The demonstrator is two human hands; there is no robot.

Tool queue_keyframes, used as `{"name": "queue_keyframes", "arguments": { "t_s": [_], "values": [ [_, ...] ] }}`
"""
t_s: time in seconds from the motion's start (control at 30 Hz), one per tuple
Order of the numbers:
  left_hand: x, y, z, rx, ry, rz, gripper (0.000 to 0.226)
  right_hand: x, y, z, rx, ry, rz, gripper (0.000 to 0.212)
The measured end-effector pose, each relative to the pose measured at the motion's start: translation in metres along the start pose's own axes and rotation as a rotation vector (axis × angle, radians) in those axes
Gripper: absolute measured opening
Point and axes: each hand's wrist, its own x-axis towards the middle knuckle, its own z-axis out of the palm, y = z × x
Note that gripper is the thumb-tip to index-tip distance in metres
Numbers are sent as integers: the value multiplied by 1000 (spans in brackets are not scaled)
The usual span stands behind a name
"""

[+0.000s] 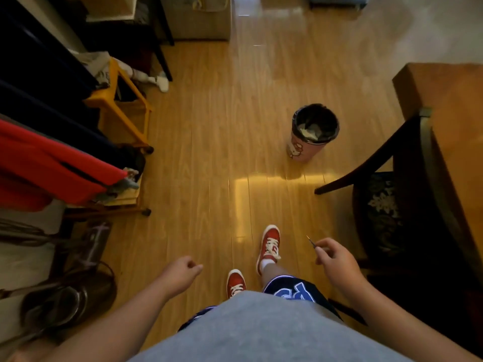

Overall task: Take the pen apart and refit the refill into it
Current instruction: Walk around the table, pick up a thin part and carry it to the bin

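The thin, dark, pointed refill is the only pen part that shows: a slim rod with a fine tip angled up and to the left, its rear end hidden in the fingers. The right hand pinches it between thumb and fingertips, held out in the air above the honey-coloured wooden plank floor, near the dark wooden chair with a patterned seat cushion. The left hand is loosely curled into a fist, and whether it holds anything cannot be told. Two red canvas sneakers with white laces stand on the floor. One pink cartoon-cat waste bin with a black liner stands further ahead, well apart from both hands.
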Motion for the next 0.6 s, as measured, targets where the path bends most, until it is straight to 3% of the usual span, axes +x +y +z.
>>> {"name": "queue_keyframes", "arguments": {
  "t_s": [0.23,0.6],
  "values": [
    [68,113,-53,-17,-21,91,23,97,-33,-22,-24,-55,98,12],
    [132,160,-145,-110,66,-148,21,272,-192,-52,-9,-209,-24,9]
  ]
}}
